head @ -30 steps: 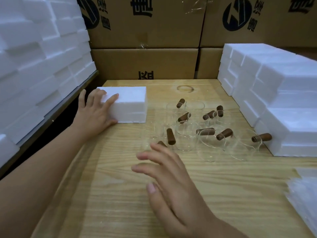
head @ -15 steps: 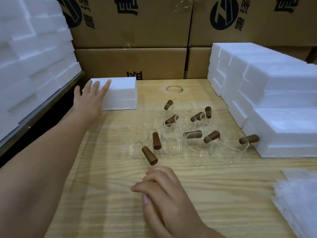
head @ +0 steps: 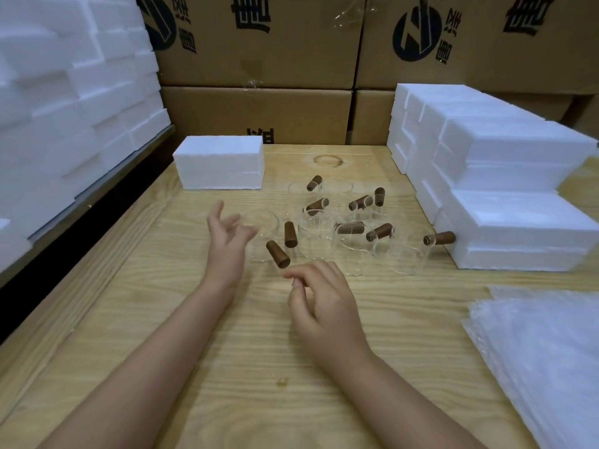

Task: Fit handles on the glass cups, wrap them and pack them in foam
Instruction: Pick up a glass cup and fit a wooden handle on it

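Observation:
Several clear glass cups (head: 316,236) with brown wooden handles stand clustered mid-table. The nearest handle (head: 277,253) points toward me, beside a cup (head: 262,236) at the cluster's left. My left hand (head: 227,241) hovers just left of that cup, fingers spread and loose, holding nothing. My right hand (head: 319,294) is in front of the cluster, fingers curled with fingertips together; nothing shows in it. A closed white foam block (head: 220,163) lies at the table's far left.
Foam blocks are stacked on the right (head: 505,189) and along the left wall (head: 71,102). A pile of clear plastic bags (head: 544,358) lies near right. Cardboard boxes (head: 259,43) close off the back. The wooden table (head: 227,367) is bare in front.
My left hand left the foam block, which now sits further back, and came toward the leftmost cup. My right hand curled its fingers and stayed in front of the cups.

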